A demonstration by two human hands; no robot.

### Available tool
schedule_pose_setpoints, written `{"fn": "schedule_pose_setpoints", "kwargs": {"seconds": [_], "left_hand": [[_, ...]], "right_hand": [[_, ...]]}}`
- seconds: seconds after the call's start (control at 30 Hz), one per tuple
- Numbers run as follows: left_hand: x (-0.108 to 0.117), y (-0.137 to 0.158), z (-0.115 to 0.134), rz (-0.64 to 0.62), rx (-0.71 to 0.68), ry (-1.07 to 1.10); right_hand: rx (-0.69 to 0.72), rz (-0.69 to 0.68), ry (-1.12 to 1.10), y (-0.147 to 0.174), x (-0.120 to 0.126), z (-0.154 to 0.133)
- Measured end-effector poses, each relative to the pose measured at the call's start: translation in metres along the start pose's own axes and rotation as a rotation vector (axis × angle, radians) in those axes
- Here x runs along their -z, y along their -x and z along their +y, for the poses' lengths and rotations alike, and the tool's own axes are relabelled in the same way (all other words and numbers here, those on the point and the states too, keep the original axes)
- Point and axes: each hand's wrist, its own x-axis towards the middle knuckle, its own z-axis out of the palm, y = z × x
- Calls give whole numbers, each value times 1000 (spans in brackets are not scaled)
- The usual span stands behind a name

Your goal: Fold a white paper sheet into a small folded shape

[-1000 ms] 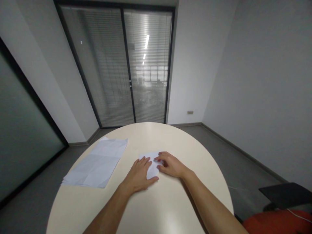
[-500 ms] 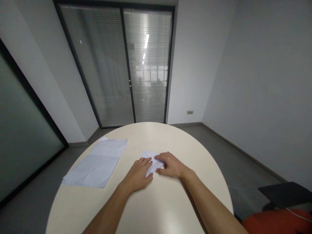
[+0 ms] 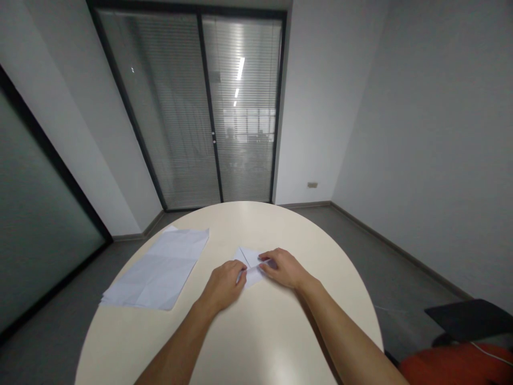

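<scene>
A small folded sheet of white paper (image 3: 251, 259) lies near the middle of the round table, with crease lines and a flap edge across it. My left hand (image 3: 225, 283) pinches the paper's left side between thumb and curled fingers. On the opposite side, my right hand (image 3: 284, 268) has its thumb and fingertips closed on the right edge. Both palms face down, and they hide the paper's left and right ends.
Several larger white sheets (image 3: 160, 270) lie stacked on the left of the cream round table (image 3: 240, 342). A red seat (image 3: 452, 366) and a black panel (image 3: 473, 320) stand at the lower right. Glass doors with blinds (image 3: 244, 176) are behind the table.
My left thumb has moved up against the fingers, and the left fingers have drawn back to the paper's edge. My right thumb has moved up too. More of the folded paper shows between the hands.
</scene>
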Motion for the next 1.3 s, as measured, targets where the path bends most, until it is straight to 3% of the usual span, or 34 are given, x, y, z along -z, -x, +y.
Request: {"fn": "schedule_pose_setpoints", "kwargs": {"seconds": [0.17, 0.63, 1.13, 1.3], "left_hand": [[-4, -1, -4, 21, 90, -64], [-7, -2, -9, 6, 117, -51], [-7, -3, -9, 20, 48, -53], [-8, -3, -10, 10, 29, -61]], "right_hand": [[-25, -12, -19, 0, -2, 4], [-61, 19, -30, -1, -13, 17], [-100, 103, -79, -4, -23, 22], [-30, 138, -105, -6, -27, 24]]}}
